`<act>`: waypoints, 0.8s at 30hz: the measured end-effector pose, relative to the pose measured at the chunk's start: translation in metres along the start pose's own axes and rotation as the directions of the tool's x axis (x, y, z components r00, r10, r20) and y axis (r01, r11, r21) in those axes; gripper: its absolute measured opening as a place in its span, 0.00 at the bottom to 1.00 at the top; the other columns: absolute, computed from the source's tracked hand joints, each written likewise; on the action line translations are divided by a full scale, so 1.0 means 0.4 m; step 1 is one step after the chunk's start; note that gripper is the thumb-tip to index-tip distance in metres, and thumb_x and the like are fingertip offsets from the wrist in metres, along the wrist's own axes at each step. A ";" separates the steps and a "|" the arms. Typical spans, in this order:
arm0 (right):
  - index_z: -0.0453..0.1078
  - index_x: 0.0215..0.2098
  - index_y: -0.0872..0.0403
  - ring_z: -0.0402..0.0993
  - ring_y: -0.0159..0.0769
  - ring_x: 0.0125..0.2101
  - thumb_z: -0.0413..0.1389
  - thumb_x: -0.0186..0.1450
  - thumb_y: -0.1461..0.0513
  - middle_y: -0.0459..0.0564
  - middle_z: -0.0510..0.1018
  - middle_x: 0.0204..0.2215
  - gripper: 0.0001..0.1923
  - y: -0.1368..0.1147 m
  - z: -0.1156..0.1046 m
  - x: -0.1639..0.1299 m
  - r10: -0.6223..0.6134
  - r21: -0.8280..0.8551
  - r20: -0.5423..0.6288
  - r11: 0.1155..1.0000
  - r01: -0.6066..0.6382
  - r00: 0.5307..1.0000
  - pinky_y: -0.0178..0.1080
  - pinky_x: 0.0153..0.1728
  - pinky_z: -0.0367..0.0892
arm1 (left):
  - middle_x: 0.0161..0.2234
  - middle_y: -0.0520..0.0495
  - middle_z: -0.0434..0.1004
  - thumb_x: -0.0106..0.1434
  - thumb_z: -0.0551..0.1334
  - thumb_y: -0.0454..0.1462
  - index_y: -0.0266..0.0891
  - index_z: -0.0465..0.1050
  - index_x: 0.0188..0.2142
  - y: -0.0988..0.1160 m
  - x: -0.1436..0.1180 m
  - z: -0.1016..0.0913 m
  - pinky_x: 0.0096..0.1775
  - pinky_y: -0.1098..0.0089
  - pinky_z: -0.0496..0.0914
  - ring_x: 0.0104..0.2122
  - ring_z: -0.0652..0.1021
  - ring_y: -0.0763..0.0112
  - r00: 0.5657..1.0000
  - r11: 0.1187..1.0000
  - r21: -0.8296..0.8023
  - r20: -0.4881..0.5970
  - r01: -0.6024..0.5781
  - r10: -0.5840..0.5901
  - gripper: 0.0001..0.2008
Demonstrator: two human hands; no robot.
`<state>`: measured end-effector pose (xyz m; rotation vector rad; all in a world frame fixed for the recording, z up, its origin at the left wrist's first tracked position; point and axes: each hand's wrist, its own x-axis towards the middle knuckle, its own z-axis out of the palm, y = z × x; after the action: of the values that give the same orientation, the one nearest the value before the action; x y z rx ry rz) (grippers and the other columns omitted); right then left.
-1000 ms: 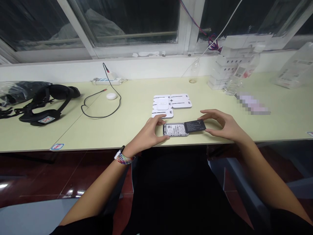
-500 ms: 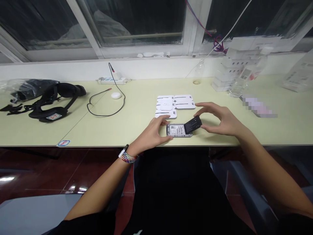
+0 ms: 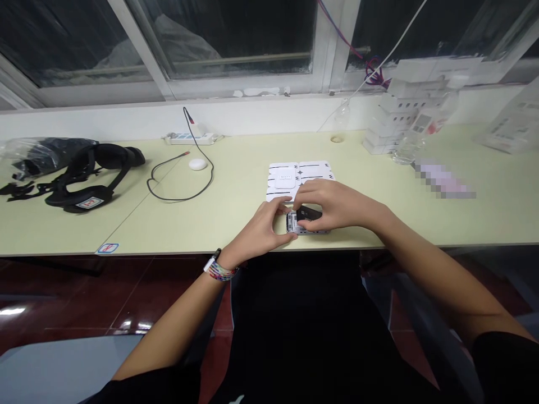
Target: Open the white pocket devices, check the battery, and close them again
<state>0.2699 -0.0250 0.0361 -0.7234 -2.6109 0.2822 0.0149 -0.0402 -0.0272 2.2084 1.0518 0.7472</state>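
Observation:
A small open-backed electronic device (image 3: 291,221) with a printed white label lies at the table's front edge. My left hand (image 3: 263,227) grips its left end between thumb and fingers. Over the device, my right hand (image 3: 337,207) pinches a flat black battery (image 3: 309,213). The battery is tilted, and my right fingers partly cover it and the device. Just behind both hands are several white panels (image 3: 315,166) with black lines, one bearing a smaller white square piece (image 3: 285,178).
A black headset (image 3: 84,179) and a looped black cable (image 3: 181,198) lie to the left, with a white round object (image 3: 197,164) by the cable. At the back right stand stacked white boxes (image 3: 381,132) and a clear plastic bottle (image 3: 406,148).
My right hand has moved left with the battery, from the device's right end to over its middle. My left hand stays on the device.

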 end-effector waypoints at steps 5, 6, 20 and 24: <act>0.83 0.49 0.50 0.80 0.50 0.47 0.66 0.70 0.60 0.54 0.85 0.45 0.10 0.009 0.023 -0.006 0.022 -0.020 0.081 1.000 -0.021 0.996 0.49 0.50 0.73 | 0.61 0.43 0.75 0.65 0.75 0.41 0.51 0.59 0.72 -0.005 0.003 0.002 0.66 0.47 0.71 0.62 0.75 0.49 1.000 1.000 0.005 0.000 -0.019 0.019 0.41; 0.84 0.49 0.50 0.80 0.50 0.49 0.66 0.70 0.59 0.54 0.85 0.47 0.10 0.011 0.027 -0.012 0.025 -0.023 0.080 0.999 -0.024 0.996 0.50 0.50 0.74 | 0.61 0.43 0.75 0.65 0.75 0.41 0.52 0.59 0.72 -0.004 0.003 0.002 0.66 0.47 0.71 0.63 0.75 0.49 1.000 1.000 0.005 0.002 -0.016 0.016 0.41; 0.63 0.79 0.51 0.53 0.56 0.79 0.57 0.80 0.49 0.56 0.68 0.76 0.34 -0.040 0.156 -0.104 0.003 -0.157 0.001 0.988 -0.003 1.000 0.67 0.78 0.53 | 0.58 0.41 0.74 0.64 0.73 0.40 0.49 0.59 0.72 0.008 0.005 0.001 0.64 0.46 0.72 0.60 0.76 0.49 1.000 1.000 -0.016 0.007 0.022 -0.021 0.40; 0.70 0.74 0.46 0.58 0.57 0.78 0.58 0.79 0.53 0.52 0.76 0.70 0.27 -0.032 0.139 -0.140 0.016 -0.162 -0.069 0.986 -0.027 0.997 0.72 0.76 0.54 | 0.56 0.42 0.74 0.64 0.74 0.40 0.49 0.60 0.70 0.012 0.005 0.001 0.62 0.45 0.73 0.59 0.76 0.49 1.000 1.000 0.007 -0.006 0.004 -0.004 0.39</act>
<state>0.2832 -0.0702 -0.0287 -0.8024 -2.5848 0.0494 0.0184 -0.0412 -0.0239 2.2108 1.0632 0.7504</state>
